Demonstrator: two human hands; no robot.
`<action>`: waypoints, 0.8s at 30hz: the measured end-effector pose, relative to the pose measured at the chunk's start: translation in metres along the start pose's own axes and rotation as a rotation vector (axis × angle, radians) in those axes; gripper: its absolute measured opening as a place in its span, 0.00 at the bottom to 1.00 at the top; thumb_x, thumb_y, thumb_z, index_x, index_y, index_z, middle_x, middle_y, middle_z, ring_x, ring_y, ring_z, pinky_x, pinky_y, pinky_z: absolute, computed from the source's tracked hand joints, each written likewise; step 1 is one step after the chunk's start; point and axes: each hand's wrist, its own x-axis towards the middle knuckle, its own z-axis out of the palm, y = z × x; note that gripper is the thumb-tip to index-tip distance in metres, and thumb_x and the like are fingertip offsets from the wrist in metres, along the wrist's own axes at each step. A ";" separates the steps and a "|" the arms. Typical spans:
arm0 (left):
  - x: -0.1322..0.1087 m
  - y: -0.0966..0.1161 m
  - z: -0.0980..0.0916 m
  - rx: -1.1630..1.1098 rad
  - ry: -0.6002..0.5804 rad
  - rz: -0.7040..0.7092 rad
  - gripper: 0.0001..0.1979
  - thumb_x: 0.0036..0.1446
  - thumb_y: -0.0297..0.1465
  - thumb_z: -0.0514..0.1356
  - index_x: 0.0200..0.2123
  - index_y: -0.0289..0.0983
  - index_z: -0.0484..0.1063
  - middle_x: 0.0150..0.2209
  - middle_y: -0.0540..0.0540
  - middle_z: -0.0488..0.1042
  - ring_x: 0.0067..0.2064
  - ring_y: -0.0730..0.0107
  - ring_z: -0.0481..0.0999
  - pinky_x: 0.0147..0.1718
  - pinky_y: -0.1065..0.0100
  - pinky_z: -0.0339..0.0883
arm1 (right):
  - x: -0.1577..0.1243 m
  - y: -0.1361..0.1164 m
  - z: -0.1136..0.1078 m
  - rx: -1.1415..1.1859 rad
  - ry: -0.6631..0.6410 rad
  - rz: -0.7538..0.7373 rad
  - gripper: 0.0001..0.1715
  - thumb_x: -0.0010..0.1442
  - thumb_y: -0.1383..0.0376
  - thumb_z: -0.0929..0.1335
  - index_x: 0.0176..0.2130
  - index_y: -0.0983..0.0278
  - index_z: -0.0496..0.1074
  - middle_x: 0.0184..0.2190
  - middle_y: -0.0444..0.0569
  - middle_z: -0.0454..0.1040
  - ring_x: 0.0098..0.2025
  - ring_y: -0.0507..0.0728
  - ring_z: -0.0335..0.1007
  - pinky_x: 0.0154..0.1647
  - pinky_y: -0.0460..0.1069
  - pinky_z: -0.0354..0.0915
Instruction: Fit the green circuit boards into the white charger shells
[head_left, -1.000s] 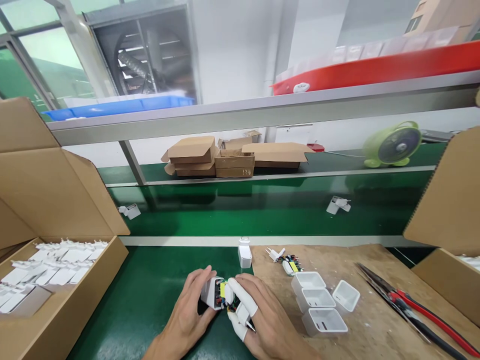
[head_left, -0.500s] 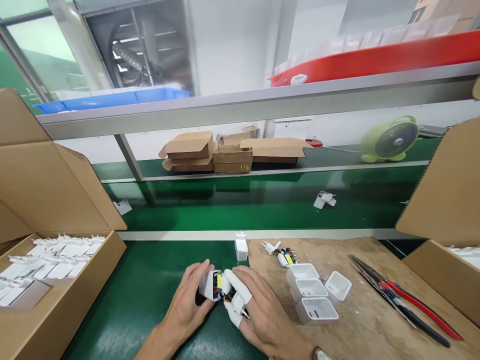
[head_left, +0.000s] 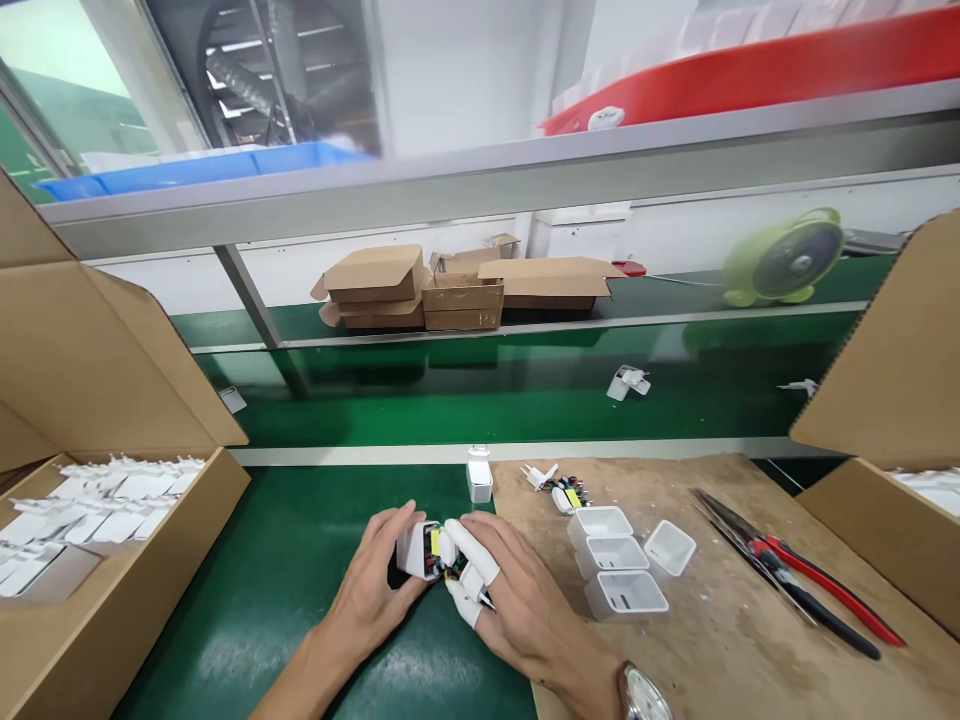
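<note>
My left hand (head_left: 375, 585) is wrapped round a white charger shell (head_left: 415, 548) on the green mat, its open end facing right. My right hand (head_left: 514, 600), with white finger cots on thumb and forefinger, pinches a small circuit board (head_left: 442, 556) with a yellow part, which sits partly inside that shell. Both hands meet at the front centre of the bench.
Several empty white shells (head_left: 622, 565) and a loose circuit board (head_left: 564, 494) lie on the brown board (head_left: 735, 640). An upright white charger (head_left: 478, 478) stands just beyond my hands. Red-handled pliers (head_left: 795, 580) lie right. Cardboard boxes (head_left: 112, 560) flank both sides. Two chargers ride the green conveyor (head_left: 525, 400).
The view has tilted down a little and the chargers on the conveyor have drifted left. My hands stay together on the shell and board, the board pushed slightly further in.
</note>
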 end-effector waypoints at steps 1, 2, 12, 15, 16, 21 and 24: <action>0.000 0.001 0.000 -0.001 0.001 0.001 0.37 0.71 0.33 0.64 0.76 0.49 0.50 0.61 0.38 0.75 0.62 0.52 0.75 0.60 0.48 0.76 | 0.001 -0.001 0.000 0.003 0.000 -0.001 0.36 0.63 0.77 0.61 0.69 0.74 0.56 0.61 0.67 0.68 0.63 0.70 0.64 0.62 0.65 0.72; 0.001 0.001 -0.001 -0.003 0.002 0.002 0.36 0.71 0.33 0.63 0.76 0.49 0.50 0.61 0.38 0.75 0.62 0.53 0.75 0.60 0.49 0.76 | 0.001 -0.001 -0.001 0.007 0.004 0.002 0.36 0.63 0.77 0.61 0.69 0.74 0.56 0.60 0.67 0.68 0.63 0.70 0.64 0.62 0.65 0.72; -0.002 0.005 0.001 -0.023 -0.044 -0.003 0.38 0.70 0.30 0.63 0.76 0.52 0.48 0.62 0.40 0.75 0.64 0.52 0.73 0.62 0.47 0.75 | -0.004 0.001 0.003 0.062 -0.064 0.017 0.36 0.63 0.77 0.61 0.69 0.72 0.56 0.62 0.66 0.68 0.64 0.70 0.62 0.64 0.66 0.70; -0.007 0.007 0.002 -0.080 -0.114 -0.053 0.41 0.69 0.29 0.63 0.76 0.54 0.45 0.66 0.40 0.72 0.67 0.52 0.73 0.65 0.45 0.72 | -0.002 0.000 0.003 0.107 -0.075 0.066 0.34 0.69 0.71 0.66 0.70 0.67 0.56 0.60 0.62 0.70 0.62 0.69 0.65 0.61 0.65 0.72; -0.008 0.007 0.002 -0.111 -0.154 -0.076 0.42 0.69 0.30 0.63 0.77 0.54 0.43 0.68 0.40 0.71 0.68 0.51 0.72 0.66 0.44 0.71 | 0.000 0.000 0.002 0.128 -0.072 0.094 0.34 0.70 0.67 0.69 0.70 0.65 0.56 0.58 0.61 0.71 0.60 0.68 0.67 0.60 0.65 0.73; -0.006 0.009 0.002 -0.235 -0.187 -0.132 0.33 0.71 0.30 0.59 0.74 0.52 0.53 0.65 0.41 0.75 0.64 0.54 0.77 0.64 0.48 0.73 | 0.004 -0.003 0.002 0.228 -0.021 0.194 0.25 0.73 0.60 0.69 0.66 0.57 0.65 0.49 0.52 0.74 0.50 0.64 0.72 0.51 0.63 0.76; -0.002 0.011 0.000 -0.321 -0.120 -0.242 0.24 0.70 0.34 0.61 0.67 0.50 0.64 0.56 0.44 0.79 0.55 0.57 0.81 0.59 0.52 0.76 | -0.001 -0.001 0.008 0.229 -0.006 0.212 0.21 0.74 0.67 0.65 0.64 0.58 0.68 0.55 0.54 0.74 0.54 0.63 0.74 0.55 0.61 0.76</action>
